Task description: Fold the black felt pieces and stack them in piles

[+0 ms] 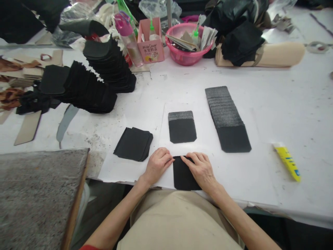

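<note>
A black rectangular leather piece (183,175) lies at the table's front edge, close to my body. My left hand (160,163) pinches its upper left corner between thumb and finger. Across its upper right part rests my right hand (201,168), fingers bent and pressed on the top edge. Just beyond is a short overlapped stack of black pieces (182,130) with grey strips showing at the far end. A longer fanned row of such pieces (232,137) lies to the right. Left of my hands sits a small pile of black pieces (132,144).
Tall stacks of black pieces (90,90) stand at the left, near a pink bottle (127,34). A pink box (151,45) and a pink basin (187,57) line the back. A yellow tube (287,161) lies at right; a speckled board (39,194) is at lower left.
</note>
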`<state>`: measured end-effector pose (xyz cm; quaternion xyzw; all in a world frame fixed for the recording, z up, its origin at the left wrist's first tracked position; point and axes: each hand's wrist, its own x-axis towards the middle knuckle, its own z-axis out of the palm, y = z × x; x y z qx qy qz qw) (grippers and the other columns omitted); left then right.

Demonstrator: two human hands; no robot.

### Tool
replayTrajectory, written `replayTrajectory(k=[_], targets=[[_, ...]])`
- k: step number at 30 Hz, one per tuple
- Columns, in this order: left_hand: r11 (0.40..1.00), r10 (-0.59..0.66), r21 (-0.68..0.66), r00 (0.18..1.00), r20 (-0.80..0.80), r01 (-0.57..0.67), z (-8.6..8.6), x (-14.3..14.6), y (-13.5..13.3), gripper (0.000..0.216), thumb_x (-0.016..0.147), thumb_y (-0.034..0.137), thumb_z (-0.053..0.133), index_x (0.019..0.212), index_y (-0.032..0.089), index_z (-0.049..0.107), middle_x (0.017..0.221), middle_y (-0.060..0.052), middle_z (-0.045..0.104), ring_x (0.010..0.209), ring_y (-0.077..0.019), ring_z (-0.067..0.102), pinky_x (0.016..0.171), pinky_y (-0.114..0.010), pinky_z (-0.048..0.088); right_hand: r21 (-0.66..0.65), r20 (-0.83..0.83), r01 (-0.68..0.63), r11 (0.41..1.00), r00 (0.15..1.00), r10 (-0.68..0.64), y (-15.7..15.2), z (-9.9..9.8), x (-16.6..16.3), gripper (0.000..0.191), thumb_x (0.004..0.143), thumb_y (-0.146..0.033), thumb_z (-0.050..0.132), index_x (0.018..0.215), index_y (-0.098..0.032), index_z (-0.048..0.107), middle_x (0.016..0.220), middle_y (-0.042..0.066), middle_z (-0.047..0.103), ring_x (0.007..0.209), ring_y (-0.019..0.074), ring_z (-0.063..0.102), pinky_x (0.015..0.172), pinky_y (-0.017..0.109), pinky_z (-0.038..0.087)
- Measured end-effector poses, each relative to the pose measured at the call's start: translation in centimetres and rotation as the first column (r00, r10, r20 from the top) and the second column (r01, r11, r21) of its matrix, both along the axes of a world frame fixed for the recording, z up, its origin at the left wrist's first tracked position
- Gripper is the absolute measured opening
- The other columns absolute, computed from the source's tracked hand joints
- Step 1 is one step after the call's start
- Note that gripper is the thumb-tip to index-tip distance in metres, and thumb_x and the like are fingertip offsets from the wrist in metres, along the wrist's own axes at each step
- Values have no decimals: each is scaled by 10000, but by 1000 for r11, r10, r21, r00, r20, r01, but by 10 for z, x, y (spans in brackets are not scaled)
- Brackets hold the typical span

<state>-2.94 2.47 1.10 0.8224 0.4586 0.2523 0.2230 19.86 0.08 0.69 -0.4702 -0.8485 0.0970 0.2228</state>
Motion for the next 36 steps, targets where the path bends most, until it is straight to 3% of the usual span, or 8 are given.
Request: replayTrajectory(k=[8, 12, 17, 21, 24, 28, 32, 36], targets=[[999, 34, -10, 999, 19, -34, 1, 4, -5, 78, 936, 256, 608, 937, 178, 603, 991, -78, 592, 997, -230, 538, 880, -382, 465, -47, 45, 85, 995, 996, -83, 9, 9, -13, 187, 935, -211, 613, 1117, -205, 654, 975, 65, 644, 892, 223, 536, 801, 374, 393], [999, 50, -8, 998, 29, -50, 0, 4, -5, 77, 926, 249, 621, 946, 176, 608, 998, -80, 597, 1006, -231, 537, 885, -379, 468, -104, 81, 137, 985, 988, -129, 19, 13, -23, 84, 884, -260, 688, 906, -197, 637, 864, 55, 605, 827, 232, 509, 729, 366, 374], [996, 83, -31, 994, 67, -81, 0, 7, -8, 119, 932, 267, 612, 1015, 182, 625, 1009, -86, 590, 1014, -239, 536, 887, -393, 469, -226, -99, 169, 959, 976, -195, 17, 12, -23, 105, 921, -211, 614, 831, -209, 561, 871, 38, 607, 833, 208, 537, 738, 345, 410], [980, 186, -114, 958, 217, -164, 5, 18, -11, 89, 928, 243, 605, 972, 188, 660, 984, -75, 606, 987, -223, 554, 880, -371, 466, -345, -294, 205, 916, 903, -313, 8, 9, -18, 99, 942, -261, 573, 854, -219, 559, 816, 5, 631, 763, 180, 580, 709, 324, 451], [917, 299, -364, 884, 359, -162, 10, 29, -13, 125, 929, 273, 589, 902, 180, 668, 873, -43, 636, 821, -173, 583, 750, -291, 476, -379, -404, 213, 901, 837, -368, 3, 10, -17, 69, 946, -282, 559, 917, -226, 587, 853, 8, 657, 777, 173, 619, 713, 312, 491], [761, 456, -645, 763, 458, -67, 14, 39, -14, 204, 892, 351, 630, 916, 152, 668, 840, -38, 669, 741, -148, 598, 682, -244, 473, -278, -446, 203, 939, 839, -313, 0, 14, -18, 112, 967, -250, 532, 1025, -236, 626, 1002, 49, 655, 948, 196, 624, 850, 348, 503], [715, 501, -699, 707, 499, -13, 12, 43, -15, 247, 873, 374, 649, 963, 145, 673, 906, -57, 686, 806, -159, 619, 736, -251, 488, -226, -434, 194, 955, 858, -277, -2, 15, -21, 122, 969, -258, 543, 1041, -238, 639, 1020, 64, 647, 967, 210, 616, 862, 369, 499], [702, 505, -712, 707, 494, -3, 13, 44, -16, 264, 851, 390, 668, 930, 139, 672, 876, -56, 681, 787, -157, 615, 722, -247, 486, -283, -522, 192, 940, 791, -319, 1, 17, -25, 78, 954, -261, 563, 939, -230, 634, 940, 43, 641, 895, 188, 621, 815, 336, 508]])
